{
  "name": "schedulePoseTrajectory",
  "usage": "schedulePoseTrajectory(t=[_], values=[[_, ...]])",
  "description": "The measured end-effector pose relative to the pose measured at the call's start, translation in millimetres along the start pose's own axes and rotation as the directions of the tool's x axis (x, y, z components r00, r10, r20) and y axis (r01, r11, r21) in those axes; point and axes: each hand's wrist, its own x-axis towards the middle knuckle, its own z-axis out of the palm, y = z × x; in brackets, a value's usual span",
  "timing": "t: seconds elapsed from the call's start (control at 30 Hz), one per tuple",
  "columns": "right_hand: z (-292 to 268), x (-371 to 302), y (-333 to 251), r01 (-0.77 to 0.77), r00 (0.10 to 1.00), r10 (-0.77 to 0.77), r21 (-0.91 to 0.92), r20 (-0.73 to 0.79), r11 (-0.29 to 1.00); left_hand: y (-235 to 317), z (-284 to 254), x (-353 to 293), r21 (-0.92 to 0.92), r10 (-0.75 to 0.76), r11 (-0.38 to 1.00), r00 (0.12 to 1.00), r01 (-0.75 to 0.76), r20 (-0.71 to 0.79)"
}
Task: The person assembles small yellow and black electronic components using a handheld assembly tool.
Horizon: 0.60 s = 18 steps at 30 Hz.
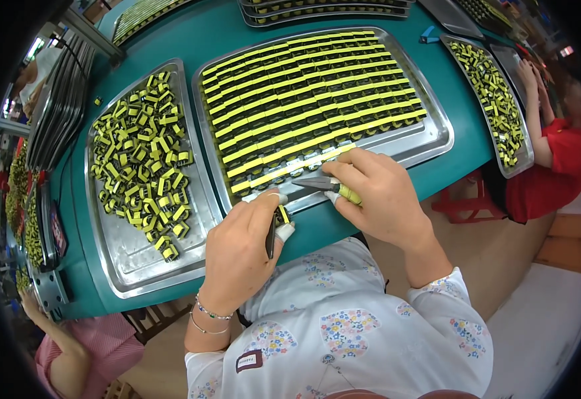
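My left hand (240,229) is closed on a small yellow-and-black coil component (282,215), and a dark slim bar (270,241) shows along its fingers. My right hand (385,196) grips pointed pliers (315,183) with yellow on the handle; their tips point left, towards my left hand. White covers sit on some fingertips of both hands. Just beyond my hands lies a metal tray (440,136) with coil components (303,106) set in close rows, yellow tops up. My right hand is at its near edge, by the front row.
On the left a metal tray (131,269) holds a loose heap of coil components (141,146). Stacked trays (323,13) stand at the back. Another heaped tray (493,100) is at the right, near a person in red (563,166). A person in pink (97,346) sits at lower left.
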Motion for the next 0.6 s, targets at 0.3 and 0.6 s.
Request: schedulePoseTrajectory(t=[0.3,0.6], values=[[3.4,0.1,-0.8,0.005,1.0,-0.006,-0.042,-0.02,0.999,-4.6,3.8,5.8,-0.013,-0.027,1.0,1.0,0.027,0.0],[3.5,1.1,-4.9,0.028,0.999,-0.027,-0.089,0.017,0.996,-4.3,0.0,5.8,-0.093,-0.059,0.994,0.998,0.062,0.036]])
